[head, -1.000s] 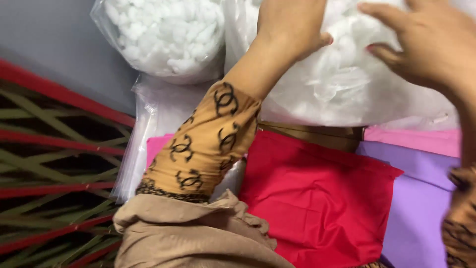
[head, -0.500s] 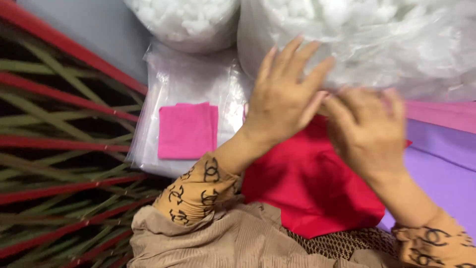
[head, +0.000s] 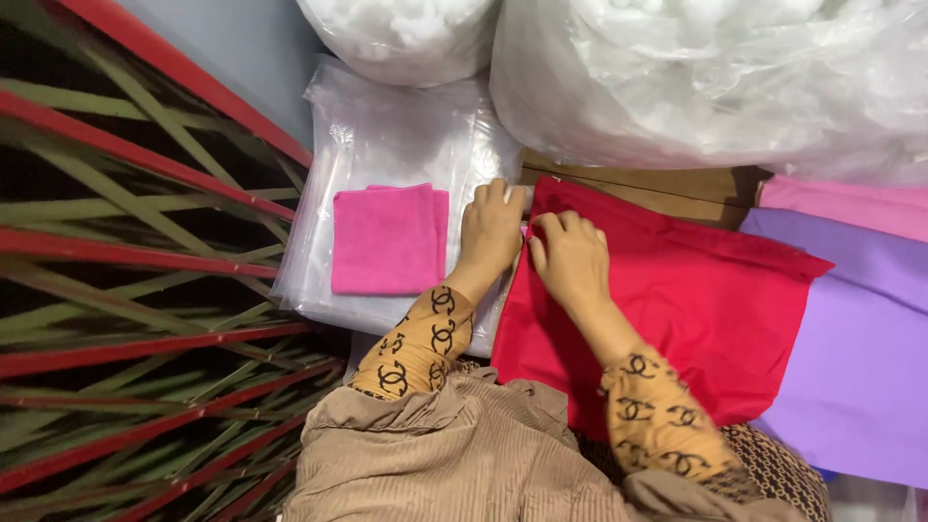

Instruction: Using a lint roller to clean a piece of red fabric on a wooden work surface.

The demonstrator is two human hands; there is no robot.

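Item one, a red fabric piece [head: 677,309], lay flat in the middle of the scene, its long axis running from near left to far right, one corner reaching right over a lilac fabric piece [head: 851,358]. Both hands met at its far left corner. The right hand [head: 572,259] sat on the red cloth itself, fingers curled and pinching the left edge near that corner, so it was grasping the fabric. The left hand [head: 491,232] lay just left of the same edge, fingers bent down on a stack of clear plastic bags [head: 406,145], fingertips touching or nearly touching the red hem; whether it gripped the cloth or only pressed beside it could not be told. The two hands were almost touching, the right one nearer the body of the cloth, which spread away from it to the right and near side. Item two, a folded pink cloth [head: 390,239], rested square on the plastic bags, just left of the left hand and apart from the red piece. Far side: two large clear sacks of white stuffing, one small [head: 406,34] at far left, one large [head: 725,87] at far right, the large one overhanging a brown board [head: 657,184]. A pink fabric strip [head: 851,205] lay beyond the lilac piece. Left side: a red and green woven mat [head: 126,290]. Both sleeves were tan with dark ring motifs.
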